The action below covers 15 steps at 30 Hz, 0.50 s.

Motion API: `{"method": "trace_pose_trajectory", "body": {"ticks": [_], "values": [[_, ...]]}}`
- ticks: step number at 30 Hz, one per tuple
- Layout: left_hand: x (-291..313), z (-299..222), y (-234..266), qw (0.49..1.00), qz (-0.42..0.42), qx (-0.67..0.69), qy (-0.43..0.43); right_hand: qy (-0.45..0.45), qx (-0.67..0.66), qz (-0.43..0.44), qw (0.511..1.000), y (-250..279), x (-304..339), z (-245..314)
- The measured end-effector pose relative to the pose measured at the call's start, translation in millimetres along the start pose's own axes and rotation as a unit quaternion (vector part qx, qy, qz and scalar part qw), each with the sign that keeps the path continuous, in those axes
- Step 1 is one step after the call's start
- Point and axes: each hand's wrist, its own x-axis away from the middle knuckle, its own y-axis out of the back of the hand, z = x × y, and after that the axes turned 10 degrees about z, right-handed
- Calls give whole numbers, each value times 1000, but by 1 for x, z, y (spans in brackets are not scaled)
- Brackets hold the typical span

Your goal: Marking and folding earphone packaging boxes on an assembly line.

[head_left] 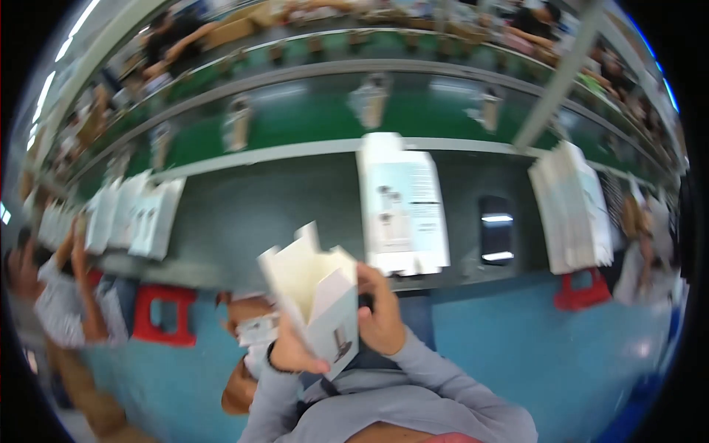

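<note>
A white and pale-blue cardboard box (337, 323) is tilted in front of my body, its end flaps spread apart and its cream inside showing. My left hand (293, 351) grips the lower left of this box, thumb across its printed face. On the other side, my right hand (382, 313) has its fingers curled against the box's right edge; part of them is hidden behind the cardboard. Beyond the hands, at the table's middle, lies a stack of flattened printed boxes (405, 214) of the same colours.
A dark phone (496, 230) lies right of the flat stack. More boxes stand at the right (572, 210) and the left (140, 215). Bagged items (237, 124) sit on the green conveyor (310, 114) behind the table. Red stools (166, 314) and co-workers flank me.
</note>
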Motion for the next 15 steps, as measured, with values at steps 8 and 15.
{"method": "trace_pose_trajectory", "body": {"ticks": [8, 15], "values": [[-7, 16, -3, 831, -70, -547, -74, 2, -228, 17, 973, -6, 5, 17], [-1, 7, 17, 830, -29, -554, -62, -54, -214, 56, 974, -5, 9, 9]]}}
